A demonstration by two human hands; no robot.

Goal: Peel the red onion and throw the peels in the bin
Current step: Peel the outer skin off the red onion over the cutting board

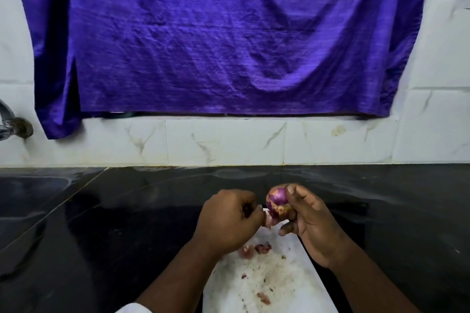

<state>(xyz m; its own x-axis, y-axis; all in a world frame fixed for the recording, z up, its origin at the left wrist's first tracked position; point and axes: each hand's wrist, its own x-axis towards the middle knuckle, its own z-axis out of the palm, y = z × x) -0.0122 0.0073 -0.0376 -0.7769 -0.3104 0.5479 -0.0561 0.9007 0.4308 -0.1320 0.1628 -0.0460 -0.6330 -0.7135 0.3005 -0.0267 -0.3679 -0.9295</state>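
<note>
Room: a kitchen with a shiny black counter (101, 223) across the lower half of the frame, white wall tiles (223, 142) above it, and a big purple cloth (216, 33) hanging over the top half. A metal tap (10, 124) peeks in at the far left edge.

Board: a white cutting board (287, 287) lies on the counter at the bottom middle, under the hands.

Onion: the red onion (277, 202) is up in the air, just above the far end of the board, a little right of the middle of the frame. Part of it is shiny purple and part still has dry skin.

Right hand: the right hand (312, 221) wraps the onion, thumb on top and fingers curled under it.

Left hand: the left hand (229, 221) is closed, its fingertips pinching a pale strip of peel (268, 221) that hangs from the onion.

Peels: small loose peels (254, 249) lie on the board. No bin shows anywhere.

How it handles: I think the onion is small, light and hard, and smooth where it is bare, so it may slip. The skin looks thin and papery and could tear into bits.

Where to hold: best to cup the round body firmly and pinch each loose skin edge close to the onion.
</note>
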